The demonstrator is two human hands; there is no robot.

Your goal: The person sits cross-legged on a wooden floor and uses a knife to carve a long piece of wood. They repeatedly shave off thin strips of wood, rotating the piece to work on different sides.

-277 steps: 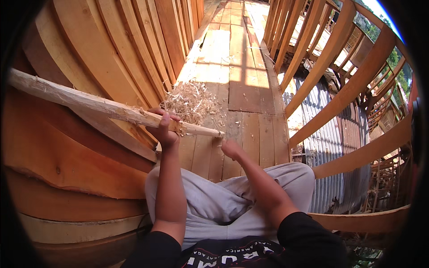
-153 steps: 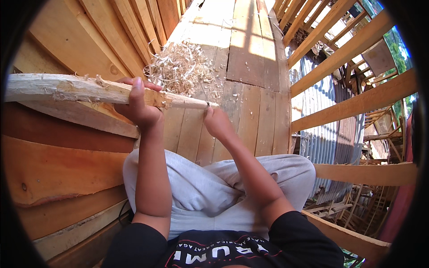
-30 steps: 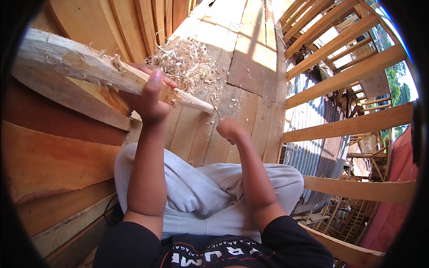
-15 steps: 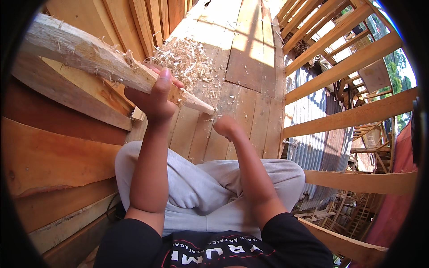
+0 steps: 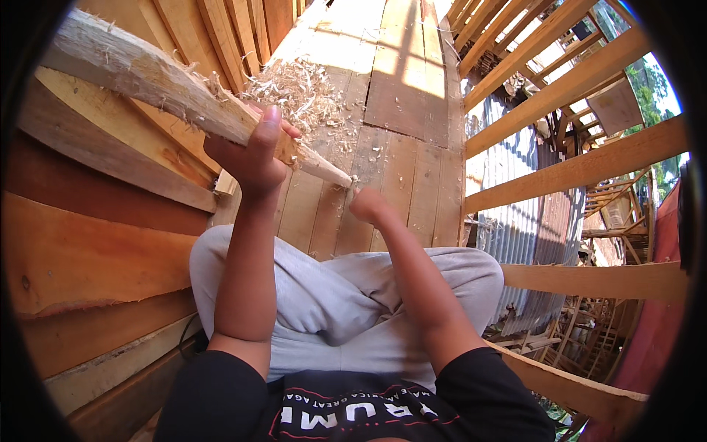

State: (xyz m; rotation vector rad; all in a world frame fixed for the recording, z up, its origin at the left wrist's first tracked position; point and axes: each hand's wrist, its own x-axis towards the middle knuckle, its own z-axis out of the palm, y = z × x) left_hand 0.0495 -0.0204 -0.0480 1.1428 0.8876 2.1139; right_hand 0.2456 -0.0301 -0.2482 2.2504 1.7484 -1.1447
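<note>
A long, rough-shaved wooden pole slants from the upper left down to a narrow, pale tip near the middle of the view. My left hand is wrapped round its lower part, thumb on top. Loose fibres and curls stick up along its surface. Just below the tip, my right hand is closed in a fist, close to the wood or touching it. Whatever the right fingers hold is hidden. A small curl of wood shows at the tip, beside that hand.
Curled wood shavings lie heaped on the plank floor beyond the pole. Stacked boards stand close on my left. Slatted railing runs along the right, with corrugated metal sheets below. My crossed legs are beneath my arms.
My right hand has shifted slightly up and left, closer to the pole's tip. The left hand keeps its grip. The whole view has tilted a little.
</note>
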